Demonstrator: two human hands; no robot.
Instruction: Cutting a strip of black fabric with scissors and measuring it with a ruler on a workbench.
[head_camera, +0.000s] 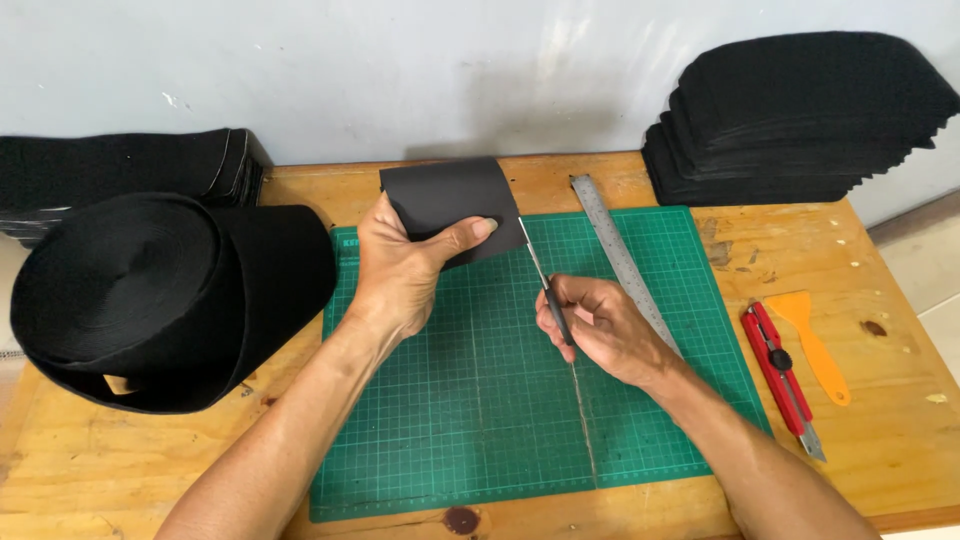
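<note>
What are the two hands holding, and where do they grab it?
The left hand pinches the black fabric piece at its lower edge. The right hand holds scissors by the handles.

The right hand (598, 330) covers the handles of the scissors (540, 272) — only the blades show. The left hand (400, 268) hides the lower part of the black piece (450, 195). The black stack (800, 115) is cut by the right edge.

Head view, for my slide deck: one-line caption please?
Left hand holds black fabric piece while right hand trims it with scissors over green cutting mat.
</note>
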